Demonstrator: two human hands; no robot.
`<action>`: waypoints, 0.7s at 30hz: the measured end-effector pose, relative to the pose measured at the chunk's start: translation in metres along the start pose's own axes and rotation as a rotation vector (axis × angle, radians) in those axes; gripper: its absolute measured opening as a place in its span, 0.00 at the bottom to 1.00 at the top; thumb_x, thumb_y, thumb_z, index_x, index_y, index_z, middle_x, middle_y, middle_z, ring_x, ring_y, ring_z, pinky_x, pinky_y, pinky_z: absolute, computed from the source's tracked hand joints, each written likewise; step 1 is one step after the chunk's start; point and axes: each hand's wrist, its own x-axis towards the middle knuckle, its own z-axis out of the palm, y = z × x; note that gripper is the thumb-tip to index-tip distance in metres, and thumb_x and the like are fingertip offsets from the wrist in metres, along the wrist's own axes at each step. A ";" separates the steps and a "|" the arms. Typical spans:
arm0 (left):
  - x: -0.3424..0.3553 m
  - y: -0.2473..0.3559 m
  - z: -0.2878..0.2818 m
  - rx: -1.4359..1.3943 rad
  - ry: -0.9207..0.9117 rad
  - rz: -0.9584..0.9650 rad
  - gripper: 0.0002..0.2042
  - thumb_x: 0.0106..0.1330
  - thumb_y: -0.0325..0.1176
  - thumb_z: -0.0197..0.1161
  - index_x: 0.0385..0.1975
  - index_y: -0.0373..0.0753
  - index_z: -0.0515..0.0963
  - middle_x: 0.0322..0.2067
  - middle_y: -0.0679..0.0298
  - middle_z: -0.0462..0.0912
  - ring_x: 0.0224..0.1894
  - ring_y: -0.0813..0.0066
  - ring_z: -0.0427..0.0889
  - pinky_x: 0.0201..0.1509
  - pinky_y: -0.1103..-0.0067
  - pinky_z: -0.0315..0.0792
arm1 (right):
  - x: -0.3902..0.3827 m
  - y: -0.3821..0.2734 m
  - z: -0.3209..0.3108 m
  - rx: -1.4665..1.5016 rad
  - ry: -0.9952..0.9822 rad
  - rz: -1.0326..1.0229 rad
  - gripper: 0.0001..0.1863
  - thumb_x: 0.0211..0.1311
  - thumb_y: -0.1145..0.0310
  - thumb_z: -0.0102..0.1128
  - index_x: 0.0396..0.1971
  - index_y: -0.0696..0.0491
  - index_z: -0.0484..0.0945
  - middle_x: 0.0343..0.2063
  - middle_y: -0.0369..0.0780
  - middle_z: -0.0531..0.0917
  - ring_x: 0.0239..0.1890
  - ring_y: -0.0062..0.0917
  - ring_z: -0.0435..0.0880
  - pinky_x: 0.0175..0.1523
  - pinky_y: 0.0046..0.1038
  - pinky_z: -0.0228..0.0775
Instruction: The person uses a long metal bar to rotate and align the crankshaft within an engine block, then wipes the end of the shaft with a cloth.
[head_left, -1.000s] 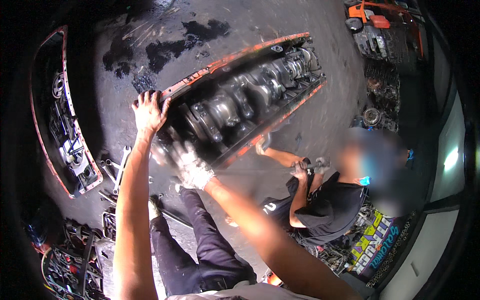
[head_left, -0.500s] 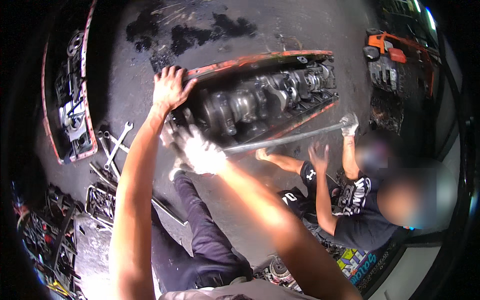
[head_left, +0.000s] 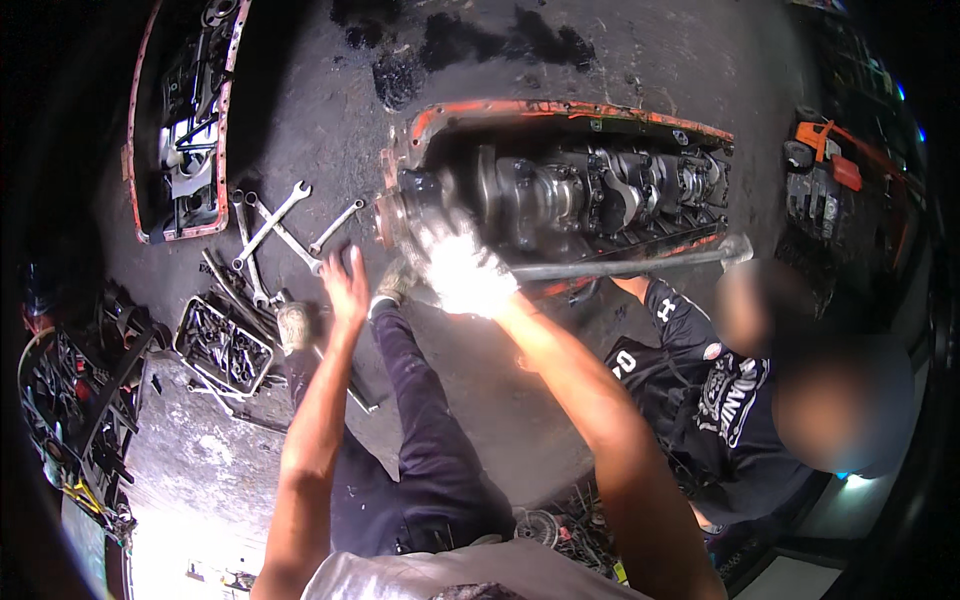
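Observation:
My left hand [head_left: 345, 288], bare with fingers stretched apart, hangs open beside several wrenches [head_left: 272, 228] on the floor. My right hand [head_left: 465, 272], in a pale glove washed out by glare, lies at the left end of an engine block [head_left: 560, 195]. Its fingers are smeared, so I cannot tell whether they grip. From beneath that glove a long metal bar [head_left: 620, 268] runs right, along the block's near edge. A co-worker's gloved hand [head_left: 738, 252] is at the bar's far end. The block shows its crankshaft and has a red-orange rim.
Another red-rimmed engine part [head_left: 222, 150] stands at the far left. A tray of small metal parts [head_left: 225, 350] and a pile of tools [head_left: 80, 390] lie at the left. The co-worker [head_left: 720, 400] sits at the right. Dark oil stains [head_left: 500, 40] mark the floor beyond the block.
My left hand has come off the block's left corner and back toward me, near the wrenches. My right hand stays by the bar's near end. The whole view has shifted.

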 end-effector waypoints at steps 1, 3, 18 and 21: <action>-0.015 -0.013 -0.003 0.003 -0.024 -0.069 0.21 0.73 0.45 0.51 0.54 0.34 0.73 0.52 0.46 0.75 0.58 0.46 0.69 0.68 0.58 0.56 | 0.004 0.000 -0.009 -0.003 0.002 -0.012 0.41 0.51 0.59 0.62 0.67 0.55 0.63 0.64 0.52 0.67 0.70 0.47 0.59 0.71 0.57 0.44; -0.041 -0.025 -0.005 -0.031 -0.093 -0.153 0.22 0.74 0.47 0.49 0.55 0.33 0.73 0.53 0.45 0.75 0.59 0.46 0.69 0.68 0.58 0.55 | 0.007 0.001 -0.025 -0.065 -0.004 -0.066 0.37 0.54 0.59 0.59 0.66 0.55 0.65 0.62 0.52 0.69 0.69 0.46 0.62 0.71 0.59 0.41; -0.041 -0.035 -0.027 -0.149 -0.100 -0.286 0.26 0.73 0.50 0.49 0.55 0.30 0.73 0.53 0.42 0.75 0.59 0.46 0.69 0.66 0.60 0.59 | 0.021 -0.002 0.000 -0.067 0.772 0.227 0.42 0.56 0.40 0.56 0.62 0.57 0.65 0.62 0.48 0.67 0.64 0.46 0.64 0.64 0.53 0.56; -0.042 -0.042 -0.041 -0.141 -0.099 -0.305 0.26 0.73 0.50 0.50 0.56 0.30 0.72 0.54 0.42 0.75 0.59 0.46 0.69 0.66 0.60 0.59 | 0.021 -0.011 0.013 -0.206 0.938 0.580 0.44 0.61 0.34 0.48 0.59 0.62 0.66 0.54 0.53 0.68 0.58 0.46 0.67 0.62 0.53 0.55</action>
